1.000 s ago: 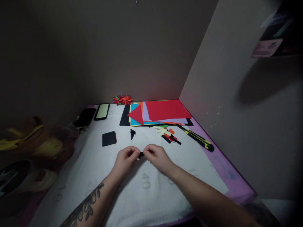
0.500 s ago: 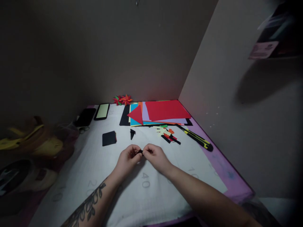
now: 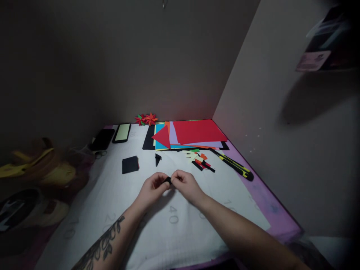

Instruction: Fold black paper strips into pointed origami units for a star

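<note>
Between the fingertips of both hands is a small piece of black paper (image 3: 168,180), mostly covered by the fingers. My left hand (image 3: 153,187) pinches its left side, and my right hand (image 3: 188,184) pinches the right end. Just beyond the hands lies a small folded black paper piece (image 3: 158,159) with a pointed shape. To the left of it sits a stack of black paper squares (image 3: 130,165), with a reddish edge showing at its right side.
Coloured sheets (image 3: 199,131) lie at the back beside two folded paper stars (image 3: 151,119). Paper scraps (image 3: 201,160) and a yellow-black utility knife (image 3: 234,165) are on the right. Two phones (image 3: 122,133) rest back left. Walls stand behind and right of the table.
A little more of the black paper shows between the fingers. My right fingertips have shifted slightly up and to the right; the left hand stays almost in place.
</note>
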`<action>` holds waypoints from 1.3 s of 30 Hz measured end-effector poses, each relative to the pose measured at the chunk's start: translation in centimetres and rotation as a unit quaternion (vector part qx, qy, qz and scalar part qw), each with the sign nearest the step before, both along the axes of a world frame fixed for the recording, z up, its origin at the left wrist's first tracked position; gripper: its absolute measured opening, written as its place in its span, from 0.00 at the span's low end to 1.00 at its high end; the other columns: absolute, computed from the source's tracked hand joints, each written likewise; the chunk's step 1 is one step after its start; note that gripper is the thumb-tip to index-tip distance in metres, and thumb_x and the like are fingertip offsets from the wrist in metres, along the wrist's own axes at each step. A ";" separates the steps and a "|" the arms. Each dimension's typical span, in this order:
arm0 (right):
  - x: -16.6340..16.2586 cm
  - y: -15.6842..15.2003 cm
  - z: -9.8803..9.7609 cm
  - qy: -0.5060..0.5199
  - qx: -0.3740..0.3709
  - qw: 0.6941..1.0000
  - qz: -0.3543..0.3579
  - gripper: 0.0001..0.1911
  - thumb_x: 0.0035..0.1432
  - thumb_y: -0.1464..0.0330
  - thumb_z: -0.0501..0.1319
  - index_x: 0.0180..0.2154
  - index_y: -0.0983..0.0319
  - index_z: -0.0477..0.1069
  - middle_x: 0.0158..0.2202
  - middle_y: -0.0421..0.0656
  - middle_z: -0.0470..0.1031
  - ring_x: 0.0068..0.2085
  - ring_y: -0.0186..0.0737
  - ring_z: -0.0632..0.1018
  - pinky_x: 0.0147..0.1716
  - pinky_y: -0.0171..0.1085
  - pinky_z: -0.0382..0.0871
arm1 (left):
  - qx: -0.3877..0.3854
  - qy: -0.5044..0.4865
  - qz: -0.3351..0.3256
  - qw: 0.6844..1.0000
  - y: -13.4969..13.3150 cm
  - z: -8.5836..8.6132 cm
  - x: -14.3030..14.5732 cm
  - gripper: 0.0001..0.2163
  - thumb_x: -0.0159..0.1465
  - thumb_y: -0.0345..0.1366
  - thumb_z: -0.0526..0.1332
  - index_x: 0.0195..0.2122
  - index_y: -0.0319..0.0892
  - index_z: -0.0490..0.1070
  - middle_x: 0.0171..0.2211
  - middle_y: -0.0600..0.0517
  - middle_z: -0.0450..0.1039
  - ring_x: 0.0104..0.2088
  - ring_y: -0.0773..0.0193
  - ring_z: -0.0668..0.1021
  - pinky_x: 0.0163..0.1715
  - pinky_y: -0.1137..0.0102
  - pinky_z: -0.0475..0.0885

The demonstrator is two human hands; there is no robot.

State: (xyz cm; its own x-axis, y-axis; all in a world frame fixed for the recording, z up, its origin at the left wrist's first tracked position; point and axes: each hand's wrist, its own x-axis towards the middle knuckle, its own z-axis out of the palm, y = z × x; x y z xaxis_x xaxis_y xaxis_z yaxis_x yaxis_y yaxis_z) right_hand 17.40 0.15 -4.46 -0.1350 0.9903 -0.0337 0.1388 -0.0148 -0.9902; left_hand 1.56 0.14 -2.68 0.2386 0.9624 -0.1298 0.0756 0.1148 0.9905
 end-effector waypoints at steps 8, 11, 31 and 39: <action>-0.3 -0.3 0.7 -0.005 0.020 0.999 0.043 0.06 0.50 0.71 0.56 0.22 0.62 0.64 0.21 0.35 0.63 0.26 0.31 0.64 0.25 0.30 0.57 | 0.004 0.040 -0.001 0.999 0.2 -0.4 -0.2 0.07 0.56 0.37 0.58 0.25 0.39 0.67 0.20 0.56 0.66 0.23 0.69 0.67 0.26 0.74 0.62; 0.1 -0.1 0.6 0.019 -0.005 0.999 0.043 0.05 0.50 0.71 0.56 0.23 0.62 0.64 0.21 0.34 0.62 0.24 0.30 0.62 0.24 0.30 0.55 | -0.005 0.034 0.020 0.999 0.3 -0.3 -0.3 0.07 0.56 0.37 0.58 0.25 0.40 0.67 0.20 0.57 0.65 0.23 0.69 0.67 0.26 0.74 0.61; -0.1 -0.3 0.4 -0.028 0.032 0.998 0.037 0.04 0.51 0.70 0.56 0.25 0.62 0.66 0.24 0.36 0.66 0.27 0.32 0.66 0.26 0.31 0.59 | 0.030 0.090 0.000 0.995 -0.1 0.5 -0.1 0.08 0.56 0.38 0.57 0.23 0.40 0.68 0.20 0.56 0.67 0.23 0.67 0.68 0.25 0.73 0.61; -0.3 -0.5 0.6 -0.056 0.043 0.996 0.053 0.06 0.51 0.72 0.55 0.23 0.62 0.63 0.22 0.35 0.63 0.26 0.32 0.64 0.26 0.31 0.57 | 0.070 0.142 -0.020 0.987 -0.3 0.6 0.1 0.08 0.57 0.37 0.55 0.23 0.41 0.66 0.20 0.56 0.65 0.24 0.67 0.66 0.25 0.74 0.60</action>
